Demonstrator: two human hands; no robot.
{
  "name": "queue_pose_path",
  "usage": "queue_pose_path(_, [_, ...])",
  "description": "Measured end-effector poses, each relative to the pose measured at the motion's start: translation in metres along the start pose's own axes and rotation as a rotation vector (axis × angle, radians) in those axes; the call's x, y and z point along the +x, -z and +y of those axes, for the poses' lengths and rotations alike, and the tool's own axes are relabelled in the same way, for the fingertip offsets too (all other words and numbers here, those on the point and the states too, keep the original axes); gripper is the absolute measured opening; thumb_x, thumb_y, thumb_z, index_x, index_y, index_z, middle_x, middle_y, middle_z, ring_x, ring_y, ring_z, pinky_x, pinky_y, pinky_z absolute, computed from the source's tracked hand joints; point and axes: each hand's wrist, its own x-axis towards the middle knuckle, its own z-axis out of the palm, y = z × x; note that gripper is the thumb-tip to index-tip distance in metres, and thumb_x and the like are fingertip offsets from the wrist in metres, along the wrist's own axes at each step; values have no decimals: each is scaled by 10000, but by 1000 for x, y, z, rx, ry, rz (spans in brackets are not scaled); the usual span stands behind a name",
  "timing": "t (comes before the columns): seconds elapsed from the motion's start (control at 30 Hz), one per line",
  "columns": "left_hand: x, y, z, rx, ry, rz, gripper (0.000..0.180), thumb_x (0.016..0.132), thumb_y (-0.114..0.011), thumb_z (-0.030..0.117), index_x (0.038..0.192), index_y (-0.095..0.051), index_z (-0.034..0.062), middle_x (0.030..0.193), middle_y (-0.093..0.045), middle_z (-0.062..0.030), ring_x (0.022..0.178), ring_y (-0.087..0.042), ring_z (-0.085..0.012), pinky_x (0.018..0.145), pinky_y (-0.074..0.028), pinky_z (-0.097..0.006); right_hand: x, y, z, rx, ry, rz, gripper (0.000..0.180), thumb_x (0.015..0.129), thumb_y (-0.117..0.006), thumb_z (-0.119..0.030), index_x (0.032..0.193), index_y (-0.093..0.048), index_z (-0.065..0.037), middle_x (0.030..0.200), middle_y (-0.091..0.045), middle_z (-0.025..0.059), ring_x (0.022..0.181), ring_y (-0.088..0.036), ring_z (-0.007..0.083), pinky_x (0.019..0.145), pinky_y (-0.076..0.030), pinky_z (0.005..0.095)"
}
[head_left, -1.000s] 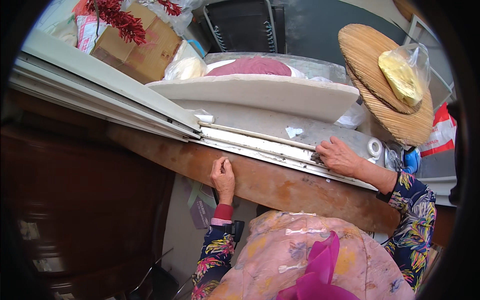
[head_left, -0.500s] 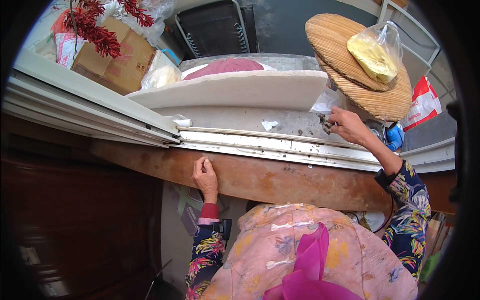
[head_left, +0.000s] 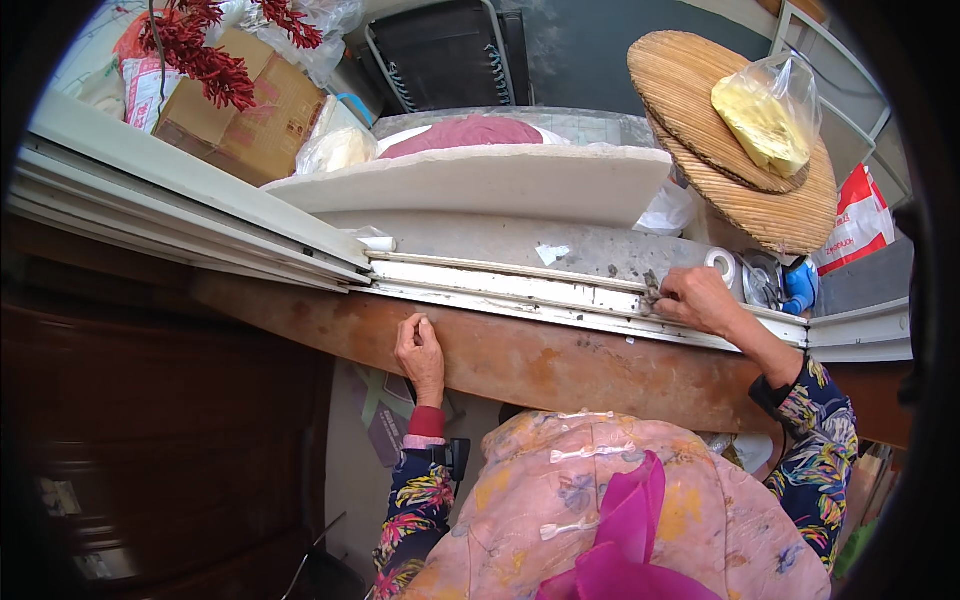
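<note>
My left hand [head_left: 421, 352] rests with curled fingers on the upper edge of a long brown wooden sill [head_left: 540, 365], holding nothing else. My right hand [head_left: 695, 300] is closed over a small dark clump of dirt [head_left: 651, 292] on the white window track [head_left: 520, 290] that runs above the sill. Both forearms are in flowered sleeves, and a pink patterned apron [head_left: 600, 510] fills the lower middle.
Beyond the track lies a grey ledge [head_left: 500, 240] under a white curved slab [head_left: 470, 185]. A round woven tray [head_left: 730, 140] carrying a bag of yellow stuff [head_left: 765, 120] stands at the right. A roll of tape [head_left: 722, 265], a cardboard box [head_left: 240, 120] and dried red chillies [head_left: 200, 50] are nearby.
My right hand has shifted along the window track and now closes on dark dirt there. My left hand has stayed on the wooden sill.
</note>
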Motion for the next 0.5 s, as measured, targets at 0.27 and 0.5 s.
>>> queue_pose_path(0.27, [-1,0,1,-15,8,-11,115,951,-629,87,981,-697,-1,839,-650,-83,654,-569,-192,610,-460,-334,-4,10,-2,103,41,62,133,858,-684,-162,959,-699,-77,776,-677,144,751,-678,367,649,-514,479])
queue_pose_path(0.5, [-1,1,3,4,-11,1,114,949,-632,82,988,-701,0,841,-654,-84,645,-558,-186,613,-459,-331,7,12,5,-12,378,-106,341,776,-665,-73,1111,-703,-131,887,-625,88,789,-658,328,679,-515,444])
